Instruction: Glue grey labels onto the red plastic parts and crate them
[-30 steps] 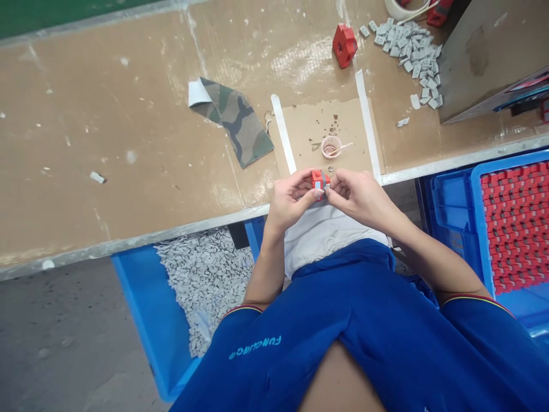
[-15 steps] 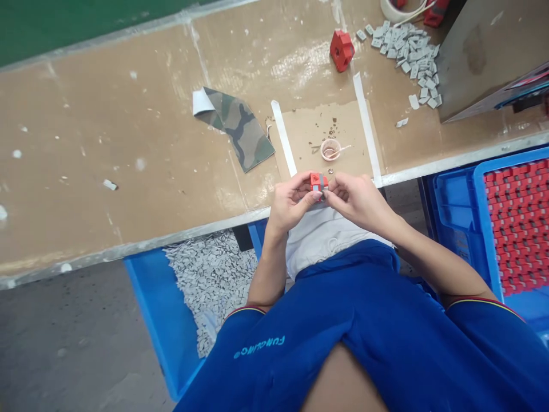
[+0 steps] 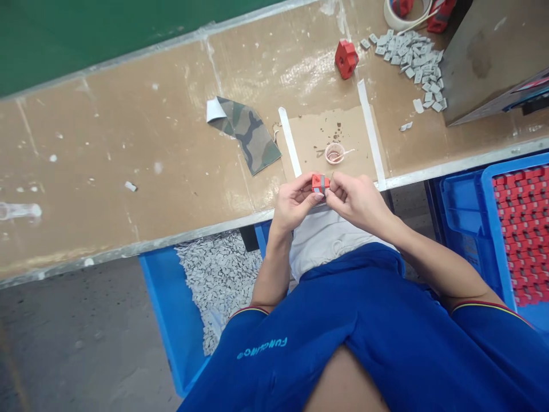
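Note:
My left hand (image 3: 293,207) is closed around a small red plastic part (image 3: 318,182) with a grey band, held at the table's front edge. Thumb and fingers of my right hand (image 3: 354,197) are pinched together against the part's right end; whatever lies between those fingertips is hidden. Just beyond my hands stands a small clear cup (image 3: 334,153) with brownish liquid and a thin stick resting in it. It sits on a cardboard sheet (image 3: 311,129) taped down with white strips.
A camouflage-patterned piece (image 3: 256,137) lies to the left. Farther back are another red part (image 3: 346,59), a pile of grey tabs (image 3: 414,54) and a tape roll (image 3: 391,20). Blue bins hold grey pieces (image 3: 218,280) at lower left and rows of red parts (image 3: 525,229) at right.
The whole view has shifted slightly, so things appear a little farther right and lower. The dark bit seen at my right fingertips no longer shows. My left hand keeps its hold on the red part.

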A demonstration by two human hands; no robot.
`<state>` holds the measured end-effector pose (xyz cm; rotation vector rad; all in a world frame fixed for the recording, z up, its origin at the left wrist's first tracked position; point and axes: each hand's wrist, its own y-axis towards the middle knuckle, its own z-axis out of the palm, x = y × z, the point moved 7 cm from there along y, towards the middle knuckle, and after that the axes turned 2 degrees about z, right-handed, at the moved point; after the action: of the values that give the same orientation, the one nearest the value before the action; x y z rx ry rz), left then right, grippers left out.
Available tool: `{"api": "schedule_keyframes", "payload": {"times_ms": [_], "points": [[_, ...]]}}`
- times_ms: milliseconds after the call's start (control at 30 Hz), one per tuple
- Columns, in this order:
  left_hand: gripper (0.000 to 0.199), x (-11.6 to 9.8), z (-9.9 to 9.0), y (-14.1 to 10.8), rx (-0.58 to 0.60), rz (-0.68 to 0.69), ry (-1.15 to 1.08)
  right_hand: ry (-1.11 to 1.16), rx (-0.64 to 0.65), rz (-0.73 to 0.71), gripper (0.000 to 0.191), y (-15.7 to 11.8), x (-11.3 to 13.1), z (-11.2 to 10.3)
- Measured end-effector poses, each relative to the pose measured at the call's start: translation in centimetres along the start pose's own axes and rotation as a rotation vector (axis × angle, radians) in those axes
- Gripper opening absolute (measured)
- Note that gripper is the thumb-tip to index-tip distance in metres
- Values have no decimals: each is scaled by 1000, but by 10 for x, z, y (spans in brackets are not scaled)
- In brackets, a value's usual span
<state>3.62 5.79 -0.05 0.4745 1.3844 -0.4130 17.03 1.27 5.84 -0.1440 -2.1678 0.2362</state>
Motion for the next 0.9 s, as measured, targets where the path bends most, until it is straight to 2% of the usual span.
{"api": "schedule_keyframes", "payload": {"times_ms": [133, 367, 567, 733, 800, 900], "points": [[50, -3, 1, 0, -8, 26, 28, -4, -34, -16, 24, -3, -2, -1], [50, -6, 2, -1, 6, 10, 73, 95, 80, -73, 8, -8, -2, -2], [47, -2, -1, 1, 0, 17, 67, -60, 53, -38, 13, 0, -13, 7], [50, -10, 0, -3, -12, 50, 138, -161, 46, -65, 2, -6, -5, 11], [48, -16, 5, -7, -42, 63, 201, -184, 58, -86, 6, -15, 3, 5], [46, -22, 26, -10, 51, 68, 308, -195, 27, -113, 9, -39, 11, -20]]}}
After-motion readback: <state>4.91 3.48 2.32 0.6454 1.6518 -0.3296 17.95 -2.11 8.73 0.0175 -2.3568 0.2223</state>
